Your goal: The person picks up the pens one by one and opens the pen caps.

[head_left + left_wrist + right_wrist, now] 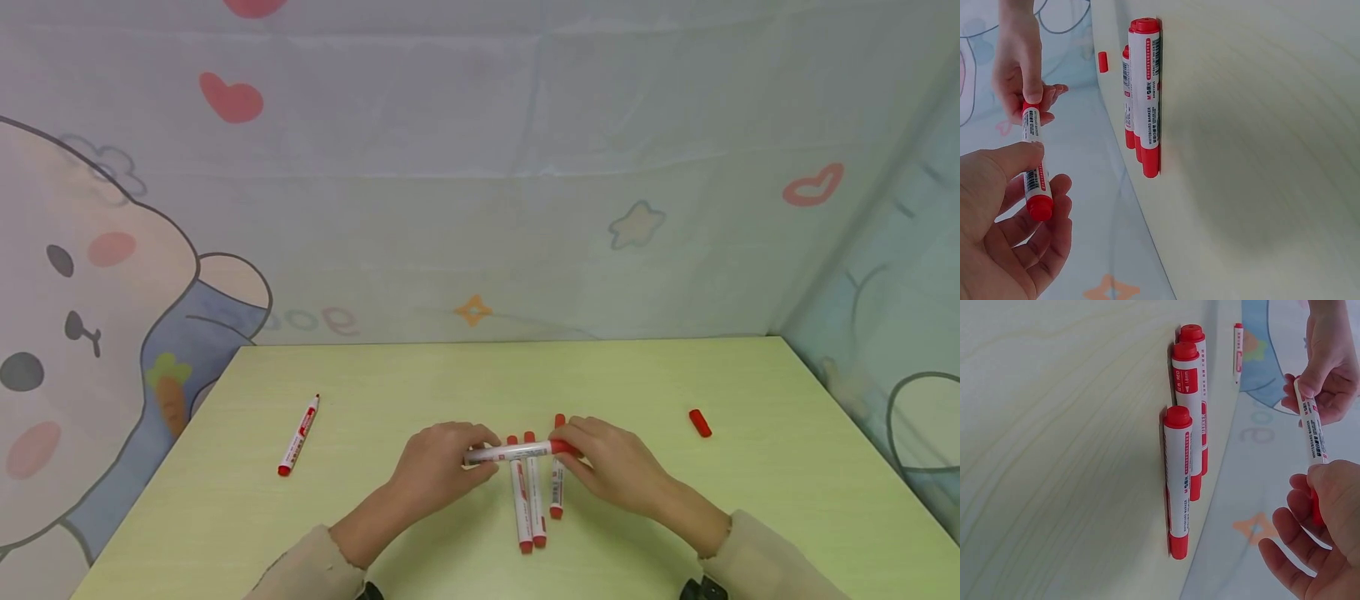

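A white whiteboard marker (521,452) with a red cap is held crosswise over the table between both hands. My left hand (441,467) pinches its left end between thumb and fingers. At the other end, my right hand (615,462) grips the red cap, which its fingers partly cover. Below the held marker lie three capped red-and-white markers: a left one (522,508), one close beside it (536,504), and one slightly apart on the right (557,487). In the right wrist view, my right thumb (1338,478) presses along the held marker.
An uncapped marker (300,437) lies at the left of the pale table (420,383), dark tip pointing away. A loose red cap (700,423) lies at the right. A printed cloth (420,208) hangs behind the table's far edge.
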### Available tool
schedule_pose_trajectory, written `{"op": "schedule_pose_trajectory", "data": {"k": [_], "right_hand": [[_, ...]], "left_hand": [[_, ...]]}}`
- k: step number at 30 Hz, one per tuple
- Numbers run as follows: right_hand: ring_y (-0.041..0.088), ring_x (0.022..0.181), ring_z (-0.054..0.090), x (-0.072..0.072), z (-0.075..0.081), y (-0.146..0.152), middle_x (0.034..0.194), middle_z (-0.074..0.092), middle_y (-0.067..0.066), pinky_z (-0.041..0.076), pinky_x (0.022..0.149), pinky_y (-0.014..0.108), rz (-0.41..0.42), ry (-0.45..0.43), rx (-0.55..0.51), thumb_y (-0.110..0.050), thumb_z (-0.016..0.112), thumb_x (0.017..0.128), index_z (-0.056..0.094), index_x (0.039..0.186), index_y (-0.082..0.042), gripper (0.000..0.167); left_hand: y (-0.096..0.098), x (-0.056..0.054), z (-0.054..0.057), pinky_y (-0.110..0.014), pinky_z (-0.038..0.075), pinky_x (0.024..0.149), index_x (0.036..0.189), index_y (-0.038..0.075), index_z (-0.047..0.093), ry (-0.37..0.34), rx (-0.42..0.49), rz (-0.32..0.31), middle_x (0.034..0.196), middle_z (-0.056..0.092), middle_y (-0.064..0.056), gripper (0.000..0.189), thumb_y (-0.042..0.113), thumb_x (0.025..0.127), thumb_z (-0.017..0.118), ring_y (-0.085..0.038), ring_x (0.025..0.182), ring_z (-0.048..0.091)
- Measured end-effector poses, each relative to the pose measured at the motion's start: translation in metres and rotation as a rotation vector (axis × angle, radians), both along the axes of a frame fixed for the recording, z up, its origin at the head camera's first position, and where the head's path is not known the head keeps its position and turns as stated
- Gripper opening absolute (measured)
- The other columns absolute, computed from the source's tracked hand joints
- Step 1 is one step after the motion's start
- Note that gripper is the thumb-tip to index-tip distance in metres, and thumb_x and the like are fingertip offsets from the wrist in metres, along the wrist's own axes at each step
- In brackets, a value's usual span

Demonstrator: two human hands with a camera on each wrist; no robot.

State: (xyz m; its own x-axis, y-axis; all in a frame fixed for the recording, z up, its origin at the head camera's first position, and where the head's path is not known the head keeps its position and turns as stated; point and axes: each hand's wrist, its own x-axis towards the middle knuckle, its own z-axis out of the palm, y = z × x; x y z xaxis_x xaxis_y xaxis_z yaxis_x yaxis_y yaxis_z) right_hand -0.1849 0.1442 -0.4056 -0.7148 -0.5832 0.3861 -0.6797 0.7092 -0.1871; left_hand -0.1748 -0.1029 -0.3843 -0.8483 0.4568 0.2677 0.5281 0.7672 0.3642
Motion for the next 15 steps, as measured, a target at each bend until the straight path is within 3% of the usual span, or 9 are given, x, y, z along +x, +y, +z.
{"op": "schedule_pose_trajectory", "data": {"k": [15], "right_hand": [[0.003,0.063,0.042,0.0020,0.0039,0.0003,0.076,0.058,-0.008,0.038,0.054,0.015,-0.009,0.037,0.026,-0.020,0.072,0.079,0.064,0.095,-0.014,0.019]], "left_hand": [[-0.0006,0.0030,0.0002,-0.017,0.036,0.051,0.088,0.020,0.072,0.052,0.053,0.000,0.074,0.062,0.013,0.010,0.020,0.078,0.072,-0.001,0.057,0.043]]}}
